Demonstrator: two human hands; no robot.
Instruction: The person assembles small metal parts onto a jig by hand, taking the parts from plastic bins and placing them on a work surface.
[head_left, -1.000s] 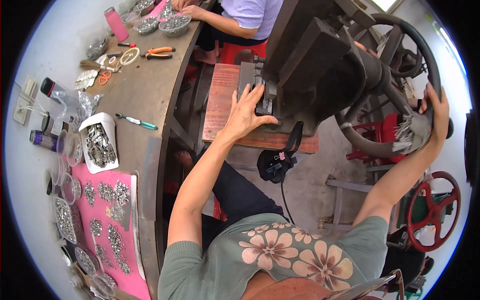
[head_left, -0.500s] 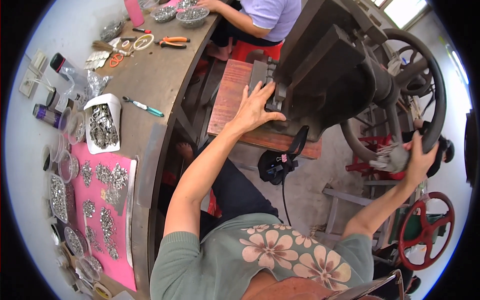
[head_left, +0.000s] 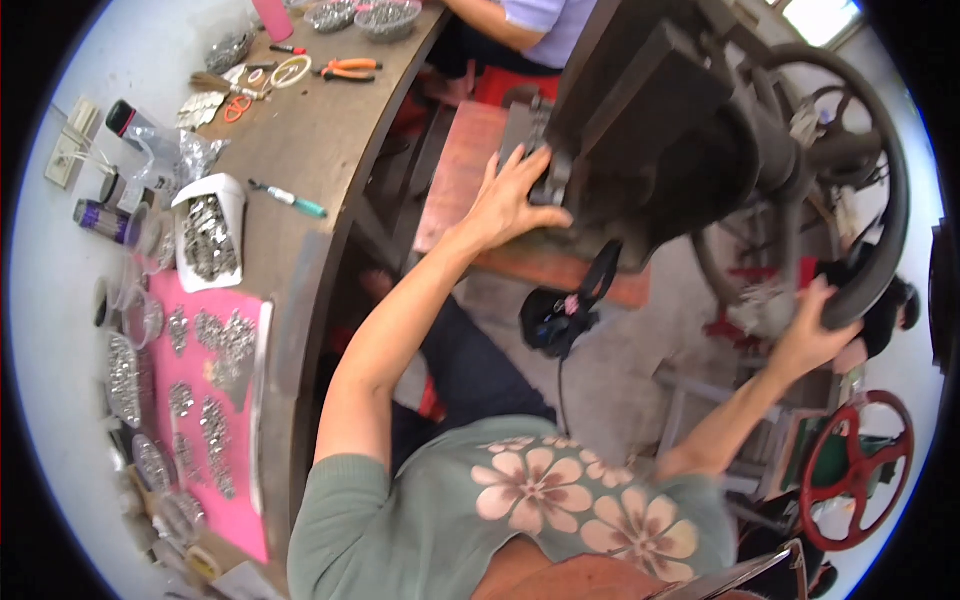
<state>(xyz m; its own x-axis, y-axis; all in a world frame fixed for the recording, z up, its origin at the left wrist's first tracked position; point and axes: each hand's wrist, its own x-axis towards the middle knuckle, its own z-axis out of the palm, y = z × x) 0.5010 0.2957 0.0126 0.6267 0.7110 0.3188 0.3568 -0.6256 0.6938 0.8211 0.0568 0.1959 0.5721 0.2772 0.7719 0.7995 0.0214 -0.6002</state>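
A dark, heavy metal press (head_left: 640, 150) stands just beyond and to the right of the left hand's fingers, its base on a red-brown wooden board (head_left: 462, 165). The left hand (head_left: 503, 208) has its fingers spread well apart, thumb held out to the right, with the fingertips at a small grey metal fixture (head_left: 556, 180) at the foot of the press; whether a small part lies beneath them cannot be told. The right hand (head_left: 815, 330) is on the lower rim of the press's large, dark, round handwheel (head_left: 893, 215); blur hides how far its fingers close round the rim. Just left of those fingers is a pale grey, blurred cloth-like bundle (head_left: 762, 308), and below them a smaller red spoked wheel (head_left: 857, 472).

Below and to the right of the left fingers hangs a black strapped item with a pink clip (head_left: 548, 318). Well to their left runs a long brown worktop (head_left: 295, 165), carrying a teal-and-white toothbrush (head_left: 288, 199), a white tray (head_left: 230, 187) of silver metal pieces and, lower down, a pink mat (head_left: 245, 525) with more pieces in clusters. Farther ahead of those fingers lie orange-handled pliers (head_left: 348, 66), and a lavender sleeve (head_left: 535, 14) of another person shows.
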